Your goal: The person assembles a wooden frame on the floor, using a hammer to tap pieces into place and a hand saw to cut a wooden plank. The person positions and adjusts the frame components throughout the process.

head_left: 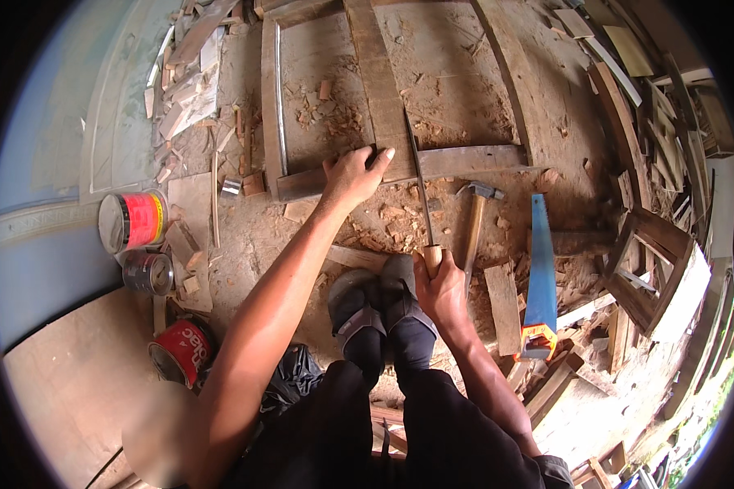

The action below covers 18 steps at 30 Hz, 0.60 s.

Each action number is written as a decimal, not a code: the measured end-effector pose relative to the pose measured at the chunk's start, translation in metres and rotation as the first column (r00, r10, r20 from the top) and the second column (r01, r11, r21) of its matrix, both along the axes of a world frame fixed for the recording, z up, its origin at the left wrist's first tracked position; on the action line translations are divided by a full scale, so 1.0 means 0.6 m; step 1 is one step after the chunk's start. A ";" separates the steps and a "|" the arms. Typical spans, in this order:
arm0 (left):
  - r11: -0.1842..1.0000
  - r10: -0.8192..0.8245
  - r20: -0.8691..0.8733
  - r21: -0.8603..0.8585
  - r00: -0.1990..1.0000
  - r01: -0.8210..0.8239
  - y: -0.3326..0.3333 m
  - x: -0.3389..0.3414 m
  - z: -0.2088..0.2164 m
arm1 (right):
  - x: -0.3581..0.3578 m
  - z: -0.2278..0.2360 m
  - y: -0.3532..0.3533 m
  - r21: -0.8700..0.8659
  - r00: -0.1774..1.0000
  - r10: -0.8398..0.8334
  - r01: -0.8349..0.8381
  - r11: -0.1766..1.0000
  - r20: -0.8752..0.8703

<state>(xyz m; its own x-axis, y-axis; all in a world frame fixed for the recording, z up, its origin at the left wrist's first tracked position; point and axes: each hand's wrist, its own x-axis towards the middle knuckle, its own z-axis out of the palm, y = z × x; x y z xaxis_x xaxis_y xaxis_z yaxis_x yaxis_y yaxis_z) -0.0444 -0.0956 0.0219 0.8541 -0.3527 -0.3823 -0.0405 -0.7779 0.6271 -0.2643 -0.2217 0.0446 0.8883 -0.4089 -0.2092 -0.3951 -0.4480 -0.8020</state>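
Note:
A wooden frame [514, 75] of weathered boards lies on the ground ahead of me. My left hand [359, 177] grips it where the middle board [373, 69] meets the near crosspiece [473, 157], fingers curled over the wood and thumb pointing right. In my right hand [442, 287] is the round wooden handle of a long tool with a thin dark blade [422, 181]. Its blade points away from me, and the far end rests at the middle board's right edge. Seen this narrow, it could be a file or a saw; I cannot tell which.
A claw hammer [475, 224] and a blue-bladed handsaw [540, 269] lie to the right. Further right are a small wooden box frame [646, 265] and piled scrap wood [669, 155]. Paint cans [143, 220] stand at left beside a bluish panel [49, 253]. Wood chips cover the dirt.

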 end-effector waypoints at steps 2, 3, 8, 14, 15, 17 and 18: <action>1.000 -0.001 -0.023 -0.004 1.000 0.001 0.000 0.003 0.002 | -0.003 -0.011 -0.002 0.012 1.000 0.000 0.000 1.000 -0.005; 0.999 0.016 -0.012 -0.028 1.000 -0.016 0.003 0.005 -0.010 | -0.004 -0.010 -0.001 0.020 1.000 0.004 -0.003 1.000 -0.012; 1.000 0.017 -0.020 -0.003 1.000 -0.017 0.001 0.006 -0.003 | -0.012 -0.016 0.005 -0.010 0.996 -0.017 0.016 1.000 -0.085; 0.997 0.075 -0.007 -0.034 0.997 -0.075 0.006 0.007 -0.018 | -0.059 0.000 0.016 -0.024 0.997 -0.004 0.002 1.000 -0.082; 0.997 0.069 -0.040 -0.033 0.997 -0.071 0.006 0.012 -0.023 | -0.081 -0.002 0.016 -0.031 0.997 0.007 -0.009 0.999 -0.071; 0.998 0.054 -0.108 -0.033 0.993 -0.058 0.009 0.022 -0.028 | -0.126 0.003 0.018 -0.049 0.998 0.026 -0.028 0.998 -0.051; 0.998 0.053 -0.066 -0.030 0.996 -0.055 0.012 0.021 -0.028 | -0.146 0.023 0.012 0.037 0.982 0.000 0.007 0.999 -0.189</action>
<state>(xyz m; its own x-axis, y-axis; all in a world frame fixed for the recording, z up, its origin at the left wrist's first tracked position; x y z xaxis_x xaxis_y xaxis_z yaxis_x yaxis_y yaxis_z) -0.0320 -0.0885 0.0050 0.8458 -0.3199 -0.4270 0.0423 -0.7577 0.6512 -0.3517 -0.2146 0.0583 0.8297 -0.4011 -0.3882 -0.5428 -0.4176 -0.7287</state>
